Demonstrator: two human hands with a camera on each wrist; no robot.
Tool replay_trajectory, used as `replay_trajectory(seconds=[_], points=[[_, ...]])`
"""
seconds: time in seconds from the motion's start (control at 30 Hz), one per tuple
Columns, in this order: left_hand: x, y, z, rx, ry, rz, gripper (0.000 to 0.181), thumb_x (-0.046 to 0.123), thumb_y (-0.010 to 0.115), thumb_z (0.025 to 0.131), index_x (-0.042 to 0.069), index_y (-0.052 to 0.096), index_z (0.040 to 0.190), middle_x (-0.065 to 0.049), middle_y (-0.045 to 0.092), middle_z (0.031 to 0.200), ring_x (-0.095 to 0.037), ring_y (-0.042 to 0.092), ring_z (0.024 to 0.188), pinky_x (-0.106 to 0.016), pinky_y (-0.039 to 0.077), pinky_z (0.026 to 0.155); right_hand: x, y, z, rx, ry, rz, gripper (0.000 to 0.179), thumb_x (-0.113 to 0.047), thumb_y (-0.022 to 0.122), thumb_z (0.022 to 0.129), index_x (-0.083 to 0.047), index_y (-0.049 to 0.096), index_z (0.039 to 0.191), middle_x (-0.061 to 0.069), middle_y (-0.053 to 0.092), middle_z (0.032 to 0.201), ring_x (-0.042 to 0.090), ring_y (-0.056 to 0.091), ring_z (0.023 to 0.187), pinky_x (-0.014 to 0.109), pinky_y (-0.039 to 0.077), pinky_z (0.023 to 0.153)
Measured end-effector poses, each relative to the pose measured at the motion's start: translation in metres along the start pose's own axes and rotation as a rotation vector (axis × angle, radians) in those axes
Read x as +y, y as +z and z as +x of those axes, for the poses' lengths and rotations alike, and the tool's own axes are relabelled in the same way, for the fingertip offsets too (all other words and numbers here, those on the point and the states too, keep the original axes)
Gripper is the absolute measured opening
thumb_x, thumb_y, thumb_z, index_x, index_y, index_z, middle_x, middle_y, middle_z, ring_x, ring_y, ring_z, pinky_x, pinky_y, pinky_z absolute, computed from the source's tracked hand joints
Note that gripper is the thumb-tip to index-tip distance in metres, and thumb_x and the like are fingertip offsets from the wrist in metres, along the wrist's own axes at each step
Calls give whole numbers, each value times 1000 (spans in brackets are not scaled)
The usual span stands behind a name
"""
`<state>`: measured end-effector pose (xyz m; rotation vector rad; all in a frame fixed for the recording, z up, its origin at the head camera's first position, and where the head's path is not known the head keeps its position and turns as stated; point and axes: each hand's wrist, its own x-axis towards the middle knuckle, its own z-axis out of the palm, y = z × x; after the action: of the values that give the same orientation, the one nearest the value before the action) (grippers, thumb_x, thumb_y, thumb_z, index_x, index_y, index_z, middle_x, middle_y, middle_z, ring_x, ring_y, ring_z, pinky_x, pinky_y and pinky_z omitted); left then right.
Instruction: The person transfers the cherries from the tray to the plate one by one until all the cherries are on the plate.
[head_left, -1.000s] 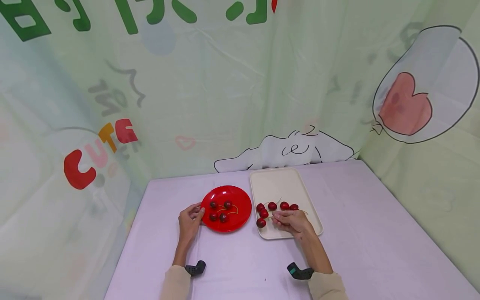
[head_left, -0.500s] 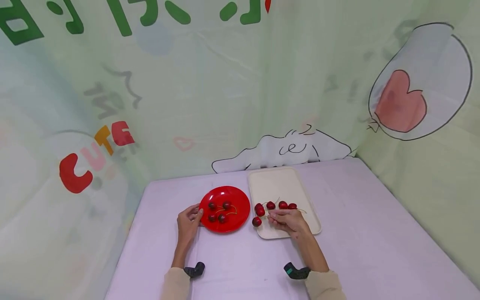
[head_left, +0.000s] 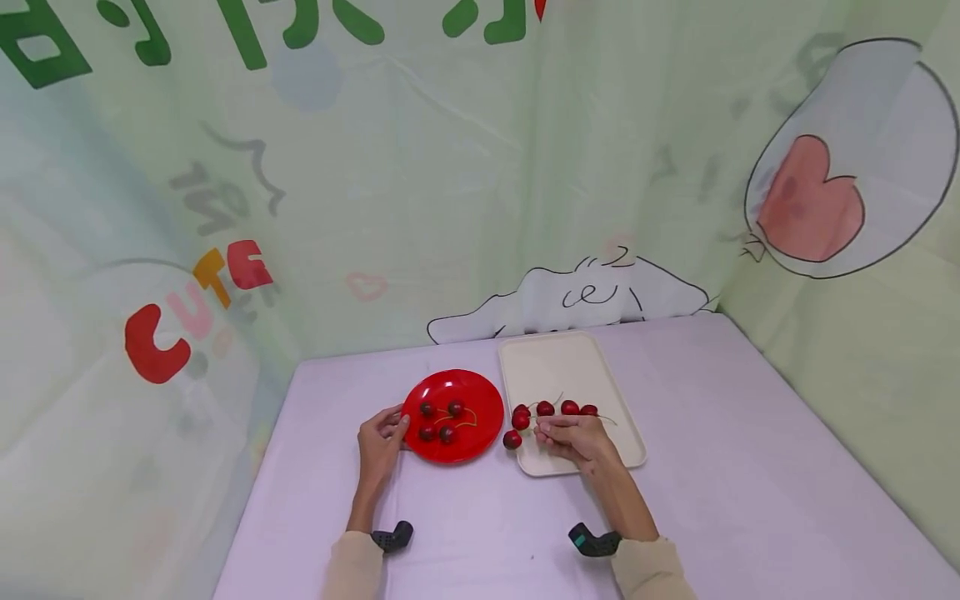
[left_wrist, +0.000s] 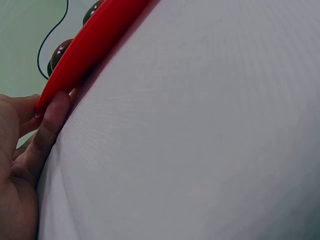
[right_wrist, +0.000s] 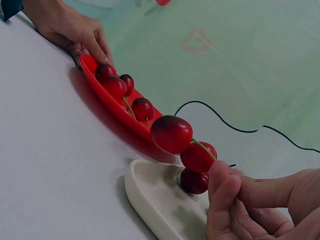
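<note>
Right wrist: glossy, rounded cherry (right_wrist: 171, 134).

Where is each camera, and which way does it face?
On the head: looks forward and down at the round red plate and rectangular cream tray; left hand and right hand show.
On the left wrist: faces the plate's edge; left hand shows.
On the right wrist: faces a green-stemmed red cherry; both hands show.
Head and right wrist share the tray.
</note>
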<state>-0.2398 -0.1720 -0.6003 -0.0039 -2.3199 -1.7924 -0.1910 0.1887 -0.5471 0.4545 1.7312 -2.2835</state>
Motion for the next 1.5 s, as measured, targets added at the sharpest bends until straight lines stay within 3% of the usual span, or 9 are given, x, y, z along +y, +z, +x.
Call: replay_trajectory(seconds=[0.43, 0.6, 0.77, 1.1, 1.3, 1.5], points=[[1, 1, 2, -6, 11, -11, 33, 9, 72, 106, -3, 72, 137, -28, 76, 117, -18, 78, 82, -16, 62, 63, -7, 11, 5, -20, -9, -1, 39, 3, 72, 101, 20, 65, 136, 9, 85, 97, 14, 82, 78, 20, 66, 73], [-4, 1, 4, -5, 21, 3, 32, 9, 72, 106, -3, 73, 136, -27, 77, 116, -19, 79, 83, -16, 61, 63, -7, 16, 7, -37, -28, -18, 37, 4, 71, 101, 22, 64, 134, 8, 84, 93, 13, 82, 76, 20, 66, 72], [-6, 2, 4, -12, 20, -26, 32, 8, 73, 105, -3, 73, 135, -26, 77, 115, -12, 76, 78, -18, 62, 61, -6, 21, 10, -54, -37, -20, 32, 7, 70, 101, 22, 67, 129, 6, 83, 89, 12, 81, 74, 20, 66, 71], [-7, 1, 5, -9, 16, -40, 33, 9, 73, 105, -3, 72, 136, -28, 76, 117, -20, 78, 81, -17, 62, 61, -5, 37, 14, -5, -54, 9, 38, 7, 72, 99, 22, 65, 133, 8, 84, 91, 12, 81, 75, 21, 66, 71], [-6, 1, 4, -5, 8, -26, 33, 10, 73, 105, -2, 73, 136, -26, 77, 117, -11, 76, 78, -18, 62, 62, -4, 45, 16, 34, -39, -9, 39, 1, 73, 101, 19, 66, 135, 14, 85, 98, 16, 82, 77, 22, 66, 71], [-6, 2, 4, -5, 0, -32, 33, 9, 73, 105, -1, 73, 136, -26, 77, 117, -12, 76, 77, -18, 62, 62, -8, 56, 19, 69, -32, -57, 36, -2, 76, 100, 15, 71, 132, 17, 85, 100, 18, 83, 79, 22, 66, 72]])
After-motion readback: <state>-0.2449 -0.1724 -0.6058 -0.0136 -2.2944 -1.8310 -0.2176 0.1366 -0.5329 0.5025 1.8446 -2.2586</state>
